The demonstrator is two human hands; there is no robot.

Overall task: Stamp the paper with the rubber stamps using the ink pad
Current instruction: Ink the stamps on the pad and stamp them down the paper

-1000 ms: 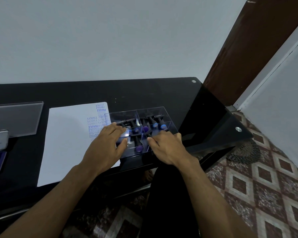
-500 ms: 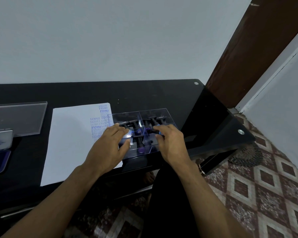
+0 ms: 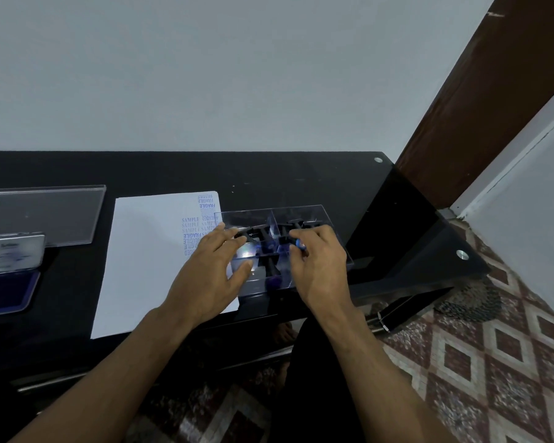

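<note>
A white paper [image 3: 147, 257] lies on the black glass table [image 3: 301, 183], with blue SAMPLE and FRAGILE prints near its right edge. A clear plastic box [image 3: 304, 215] with compartments holds several black rubber stamps and overlaps the paper's right side. My left hand [image 3: 211, 273] rests on the box's left near corner, fingers spread and thumb against its front wall. My right hand [image 3: 317, 266] reaches into the box and pinches a black stamp with a blue tip [image 3: 296, 243]. The open blue ink pad [image 3: 4, 292] sits at the far left.
A clear lid [image 3: 42, 215] lies flat at the back left, and the ink pad's pale cover [image 3: 12, 252] stands beside it. The table's right edge and corner bolts [image 3: 462, 254] are close to the box. Patterned floor tiles [image 3: 509, 362] lie to the right.
My right hand moved from the box's front edge into the box and took hold of a blue-tipped stamp. My left hand stayed on the box's left side.
</note>
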